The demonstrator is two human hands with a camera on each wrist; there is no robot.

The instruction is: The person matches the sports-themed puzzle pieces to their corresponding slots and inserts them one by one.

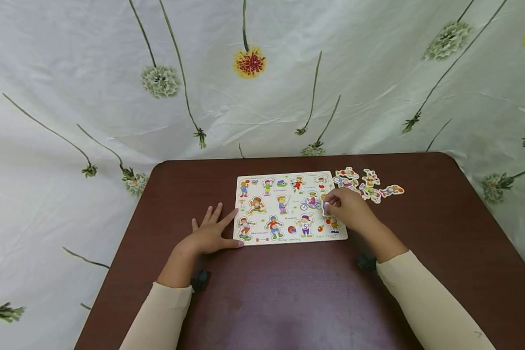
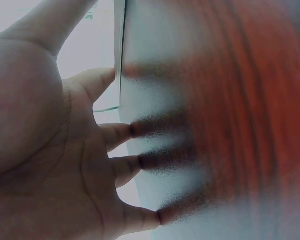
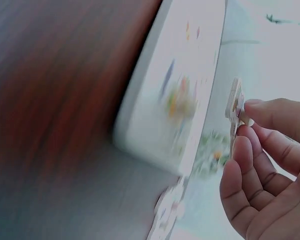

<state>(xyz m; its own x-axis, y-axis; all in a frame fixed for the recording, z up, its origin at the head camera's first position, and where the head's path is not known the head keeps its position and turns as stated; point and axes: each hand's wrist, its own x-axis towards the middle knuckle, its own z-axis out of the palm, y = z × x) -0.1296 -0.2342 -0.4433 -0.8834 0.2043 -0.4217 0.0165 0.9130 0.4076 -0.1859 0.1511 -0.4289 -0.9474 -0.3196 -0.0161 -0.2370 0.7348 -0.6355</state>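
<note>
A white puzzle board (image 1: 269, 221) printed with children playing sports lies on the brown table. My left hand (image 1: 207, 236) is spread flat at its left side, thumb and forefinger touching the board's edge; the left wrist view shows that hand's (image 2: 55, 145) straight fingers on the tabletop. Over the board's right side, my right hand (image 1: 350, 206) pinches a puzzle piece (image 1: 325, 206). In the right wrist view the piece (image 3: 235, 107) is seen edge-on between thumb and fingers, above the board (image 3: 150, 110); its picture is mostly hidden.
Several loose puzzle pieces (image 1: 371, 178) lie in a cluster beyond the right hand, by the board's upper right corner. The dark brown table (image 1: 284, 291) has rounded far corners. Behind it hangs a white cloth (image 1: 280, 97) with a flower print.
</note>
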